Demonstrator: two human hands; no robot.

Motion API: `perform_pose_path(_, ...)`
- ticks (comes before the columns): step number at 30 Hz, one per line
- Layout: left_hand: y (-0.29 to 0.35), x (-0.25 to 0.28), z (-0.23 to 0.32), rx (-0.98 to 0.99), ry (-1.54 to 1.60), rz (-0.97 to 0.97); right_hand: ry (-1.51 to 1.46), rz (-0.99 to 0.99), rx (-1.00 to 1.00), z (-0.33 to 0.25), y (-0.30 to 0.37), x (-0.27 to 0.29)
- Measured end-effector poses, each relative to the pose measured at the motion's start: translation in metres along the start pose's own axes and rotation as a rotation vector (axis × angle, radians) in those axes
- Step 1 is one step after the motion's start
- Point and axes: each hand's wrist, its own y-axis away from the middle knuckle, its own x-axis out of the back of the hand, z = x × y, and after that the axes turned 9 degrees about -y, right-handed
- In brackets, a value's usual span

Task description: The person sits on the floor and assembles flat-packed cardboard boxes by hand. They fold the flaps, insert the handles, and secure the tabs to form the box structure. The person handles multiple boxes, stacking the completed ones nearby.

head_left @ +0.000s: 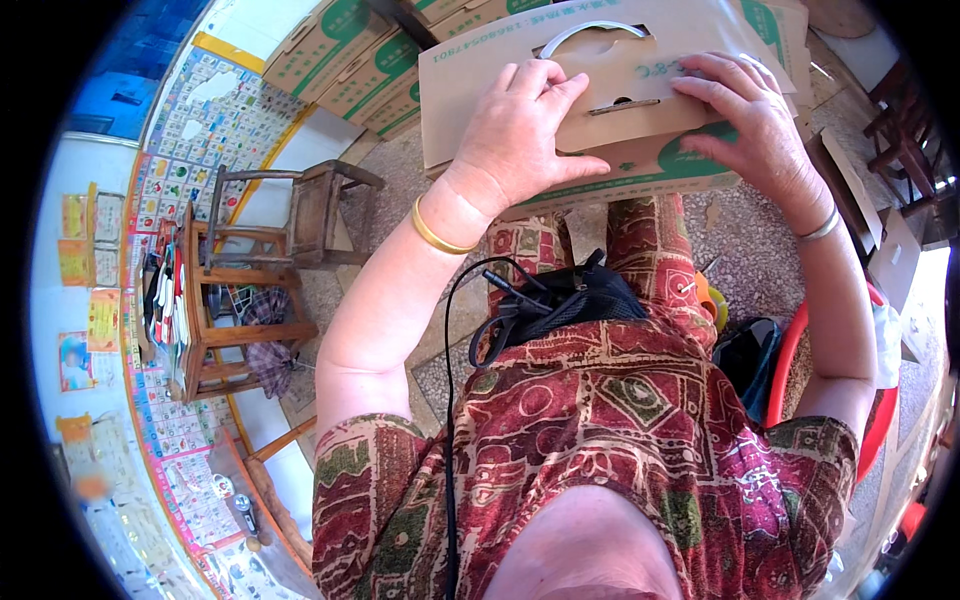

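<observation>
A brown cardboard carton [475, 95] with green print stands in front of me, its lid on. A white plastic handle [592, 32] arches out of slots in the lid. My left hand [525, 125] rests on the lid beside the handle's left end, fingers bent and thumb stretched apart toward the near edge. My right hand [745, 120] lies over the lid's right part, with its fingers spread. Neither hand is closed around anything. What lies inside the carton is hidden.
More printed cartons [345, 60] are stacked at the far left. A wooden chair [320, 210] and wooden rack [240, 330] stand at left by a poster-covered wall. A red-rimmed tub [787, 360] sits at my right, near loose cardboard [850, 190]. A black cable [450, 450] hangs down my front.
</observation>
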Motion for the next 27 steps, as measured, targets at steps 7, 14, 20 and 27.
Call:
perform_pose_path(7, 0.002, 0.0, -0.006, -0.04, 0.063, 0.113, -0.171, -0.008, -0.009, 0.003, -0.008, 0.007)
perform_pose_path(14, -0.005, -0.012, -0.012, 0.023, 0.269, 0.18, -0.323, -0.019, -0.102, 0.013, -0.011, -0.001)
perform_pose_path(20, -0.007, -0.011, -0.012, 0.089, 0.368, 0.133, -0.417, -0.011, -0.173, 0.013, -0.011, -0.004)
perform_pose_path(27, -0.005, -0.009, -0.013, 0.106, 0.436, 0.068, -0.396, -0.002, -0.179, 0.008, -0.011, -0.004)
